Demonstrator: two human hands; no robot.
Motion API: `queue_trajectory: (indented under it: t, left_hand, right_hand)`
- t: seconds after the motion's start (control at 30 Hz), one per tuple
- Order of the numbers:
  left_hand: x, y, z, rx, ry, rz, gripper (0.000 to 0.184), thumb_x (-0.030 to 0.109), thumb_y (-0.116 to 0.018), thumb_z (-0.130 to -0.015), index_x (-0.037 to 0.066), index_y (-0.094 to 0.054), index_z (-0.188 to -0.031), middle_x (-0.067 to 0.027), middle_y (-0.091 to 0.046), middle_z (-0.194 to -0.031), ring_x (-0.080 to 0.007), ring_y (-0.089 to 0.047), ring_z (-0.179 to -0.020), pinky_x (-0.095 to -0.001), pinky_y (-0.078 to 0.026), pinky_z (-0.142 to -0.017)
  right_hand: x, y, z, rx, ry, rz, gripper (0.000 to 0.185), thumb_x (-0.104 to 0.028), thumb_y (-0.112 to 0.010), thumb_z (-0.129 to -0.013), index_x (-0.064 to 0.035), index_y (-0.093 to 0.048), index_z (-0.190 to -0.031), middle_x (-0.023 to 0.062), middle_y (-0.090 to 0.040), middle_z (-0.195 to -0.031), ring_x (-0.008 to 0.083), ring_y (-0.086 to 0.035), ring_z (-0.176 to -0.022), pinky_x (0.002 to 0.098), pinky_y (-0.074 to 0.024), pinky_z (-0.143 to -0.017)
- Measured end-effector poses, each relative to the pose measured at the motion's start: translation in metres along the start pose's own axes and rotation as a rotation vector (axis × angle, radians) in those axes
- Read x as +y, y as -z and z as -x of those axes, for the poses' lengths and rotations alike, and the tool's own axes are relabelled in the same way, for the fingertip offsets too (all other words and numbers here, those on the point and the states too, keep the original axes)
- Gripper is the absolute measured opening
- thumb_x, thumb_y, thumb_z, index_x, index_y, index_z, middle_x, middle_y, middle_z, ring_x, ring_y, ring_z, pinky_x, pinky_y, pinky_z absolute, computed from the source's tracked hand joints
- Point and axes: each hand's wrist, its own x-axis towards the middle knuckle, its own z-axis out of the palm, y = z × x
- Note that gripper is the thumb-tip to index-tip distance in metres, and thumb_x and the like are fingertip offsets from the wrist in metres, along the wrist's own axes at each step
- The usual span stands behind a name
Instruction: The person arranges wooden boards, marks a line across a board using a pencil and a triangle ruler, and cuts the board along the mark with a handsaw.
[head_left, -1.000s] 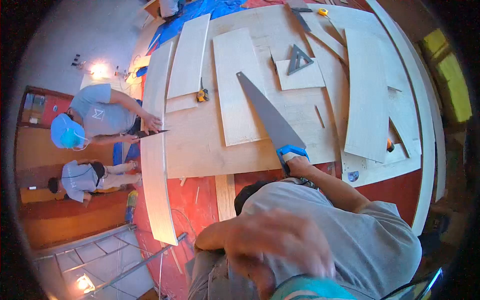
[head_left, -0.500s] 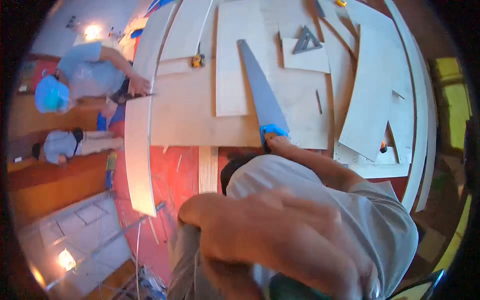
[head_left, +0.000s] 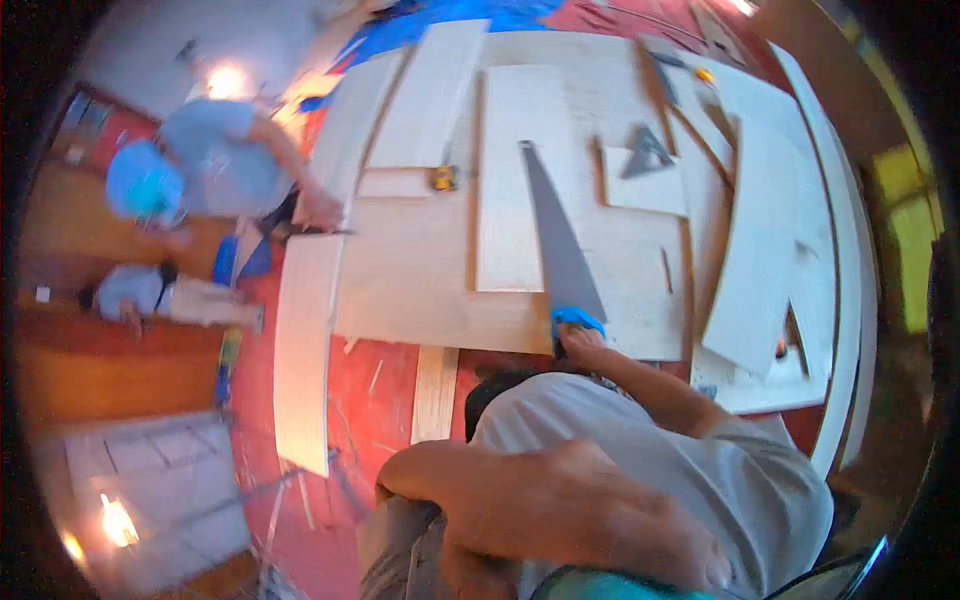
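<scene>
A handsaw (head_left: 567, 245) with a long grey blade and blue handle extends over a pale panel (head_left: 510, 180) and the plywood sheet (head_left: 410, 280). My right hand (head_left: 585, 346) is wrapped round its handle near the sheet's front edge. Large and blurred in the foreground, my left arm bends across my grey shirt. Motion blur hides the fingers of my left hand (head_left: 670, 545), and I see nothing in its grasp. A grey triangular square (head_left: 647, 153) rests on a small offcut (head_left: 660, 195) beyond the saw. To the saw's right is a dark, thin pencil-like stick (head_left: 667, 270).
A co-worker's hand (head_left: 318, 207) is at the left side of the boards. Another person (head_left: 135, 290) stands farther off. A yellow and black tape measure (head_left: 443, 178) sits between panels. Boards (head_left: 765, 230) overlap at right; a plank (head_left: 305, 350) juts over the red floor (head_left: 375, 380).
The whole view has shifted, so the boards and saw appear lower and farther right. My left arm is lower in the picture. My right hand still grips the saw.
</scene>
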Motion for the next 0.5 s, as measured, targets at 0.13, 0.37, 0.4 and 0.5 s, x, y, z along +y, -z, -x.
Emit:
queue_trajectory:
  t: [0.13,0.37,0.4,0.5]
  left_hand:
    - [-0.018,0.068,0.047,-0.123,0.014,-0.124,0.064,0.053,-0.046,-0.106,-0.006,-0.059,-0.125,-0.0185,-0.067,-0.119,-0.0201,-0.066,-0.090,-0.0330,-0.054,-0.076]
    - [-0.141,0.215,0.225,1.062,0.591,-0.625,0.038,0.034,-0.054,-0.107,0.008,-0.062,-0.133,-0.0092,-0.069,-0.115,-0.0177,-0.065,-0.092,-0.0294,-0.054,-0.075]
    - [-0.163,0.234,0.267,1.112,0.725,-0.864,0.036,0.033,-0.056,-0.105,0.008,-0.062,-0.131,-0.0095,-0.069,-0.114,-0.0209,-0.066,-0.094,-0.0331,-0.055,-0.077]
    - [-0.246,0.266,0.450,1.674,0.783,-0.308,0.039,0.039,-0.060,-0.103,0.010,-0.061,-0.130,-0.0129,-0.068,-0.116,-0.0314,-0.067,-0.097,-0.0462,-0.058,-0.078]
  right_hand:
    - [-0.008,0.017,-0.010,-0.242,-0.134,0.075,0.058,-0.045,-0.081,-0.076,-0.0001,-0.067,-0.110,0.0204,-0.075,-0.103,0.0390,-0.073,-0.098,0.0484,-0.0584,-0.084]
    - [0.008,0.006,-0.021,-0.331,-0.043,0.114,0.047,-0.048,-0.081,-0.074,-0.0047,-0.076,-0.092,0.0203,-0.075,-0.100,0.0367,-0.074,-0.095,0.0486,-0.0588,-0.081]
    - [0.007,0.006,-0.022,-0.323,-0.050,0.158,0.053,-0.056,-0.077,-0.076,-0.0054,-0.077,-0.093,0.0214,-0.075,-0.099,0.0368,-0.074,-0.093,0.0489,-0.0589,-0.081]
    - [-0.005,0.013,-0.027,-0.383,-0.058,0.197,0.062,-0.064,-0.074,-0.076,-0.0054,-0.078,-0.094,0.0229,-0.075,-0.098,0.0371,-0.074,-0.092,0.0491,-0.0590,-0.082]
